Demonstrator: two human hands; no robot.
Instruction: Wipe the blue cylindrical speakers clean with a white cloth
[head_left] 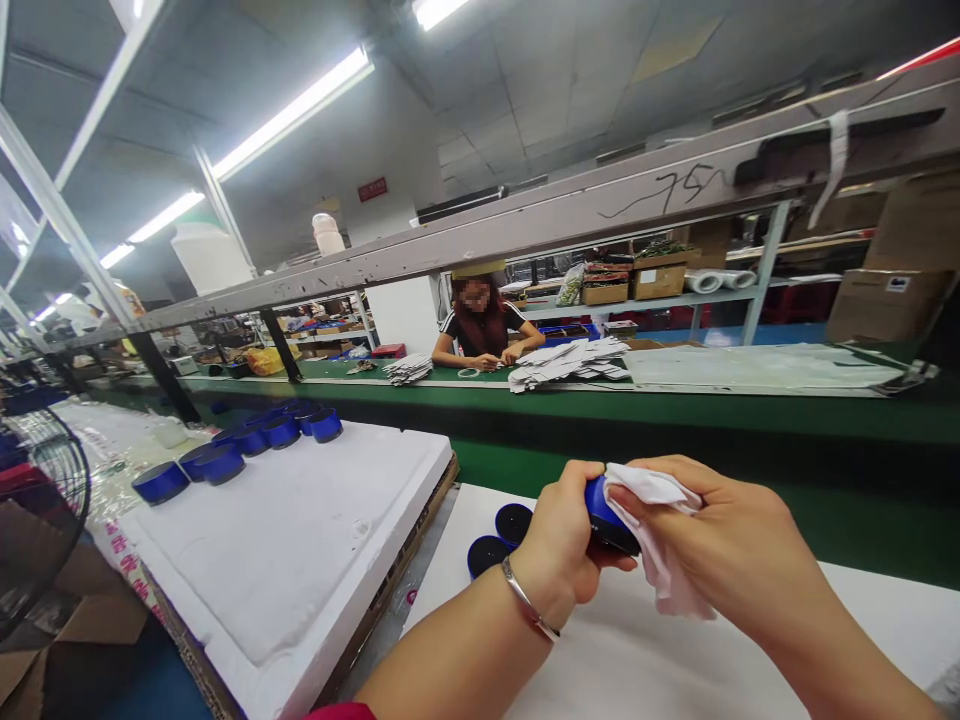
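Note:
My left hand (561,540) is closed around a small blue round part (606,510) with a black underside, held just above a white board (600,660). Pressed against that part is a white cloth (660,545), pinched in the fingers of my right hand (712,540). A thin bracelet circles my left wrist. Two more blue round parts with black tops (501,538) sit on the white board just left of my left hand.
A white foam slab (300,540) to the left carries several blue round parts (247,440). A green conveyor belt (675,420) runs across behind it. A person (480,335) sits beyond it among stacks of white paper pieces (562,362). A fan guard (41,500) stands at far left.

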